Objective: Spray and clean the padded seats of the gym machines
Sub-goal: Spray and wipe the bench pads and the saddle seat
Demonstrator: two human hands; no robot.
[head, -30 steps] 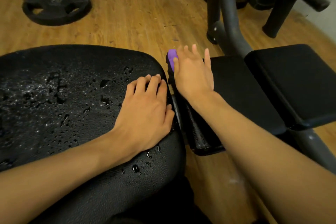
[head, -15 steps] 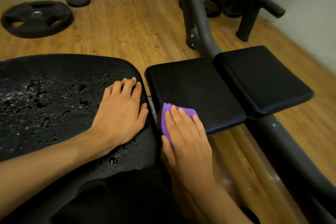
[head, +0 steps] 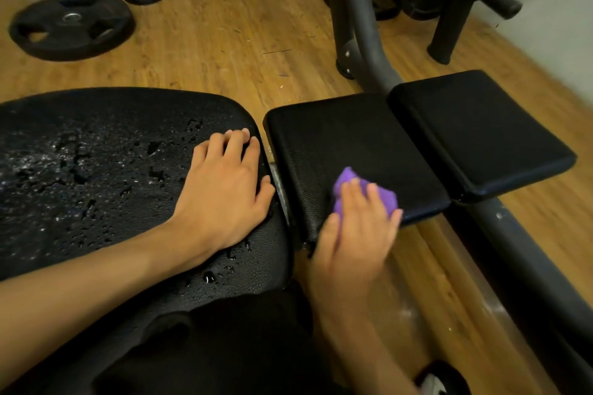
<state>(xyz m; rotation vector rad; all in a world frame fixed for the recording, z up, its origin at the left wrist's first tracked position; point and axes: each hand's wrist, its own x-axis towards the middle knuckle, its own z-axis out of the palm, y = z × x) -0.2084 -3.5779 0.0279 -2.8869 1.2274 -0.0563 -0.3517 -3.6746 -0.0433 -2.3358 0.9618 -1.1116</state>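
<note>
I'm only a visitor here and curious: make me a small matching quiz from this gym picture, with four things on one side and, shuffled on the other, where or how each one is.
Things
1. large seat
2. middle pad
3. purple cloth
4. big weight plate

Places or states
A. lies on the wooden floor
B. speckled with droplets, left hand resting on it
C. pressed under the right hand
D. has the cloth on it

Pairs: 1-B, 2-D, 3-C, 4-A

Wet pebbled-vinyl seat (head: 112, 170), purple cloth (head: 362, 192), wood floor (head: 224, 42).
</note>
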